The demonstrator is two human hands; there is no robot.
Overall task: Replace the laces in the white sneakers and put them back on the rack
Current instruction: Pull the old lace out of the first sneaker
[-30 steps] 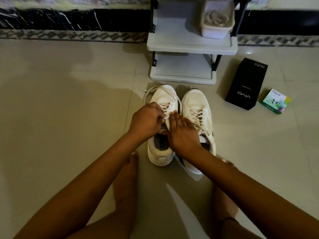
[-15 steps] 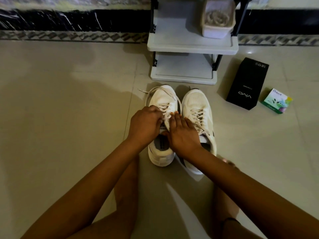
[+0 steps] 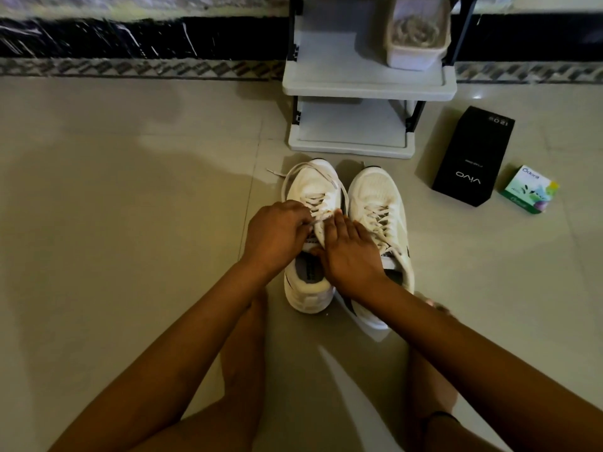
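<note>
Two white sneakers stand side by side on the tiled floor, toes towards the rack (image 3: 365, 89). The left sneaker (image 3: 310, 187) has a loose white lace (image 3: 332, 182) looping over its toe. My left hand (image 3: 277, 236) has curled fingers that pinch the lace at the eyelets of this shoe. My right hand (image 3: 350, 252) lies over the tongue with fingers nearly straight, fingertips on the lacing; whether it holds the lace is hidden. The right sneaker (image 3: 378, 203) is laced and partly covered by my right wrist.
The grey two-shelf rack stands against the wall, with a white tub (image 3: 416, 37) on its upper shelf. A black phone box (image 3: 473, 158) and a small green carton (image 3: 528, 189) lie on the floor to the right. My bare legs flank the shoes.
Both hands stay on the left sneaker's lacing; the left hand's fingers have shifted slightly along the lace. The shoes have not moved.
</note>
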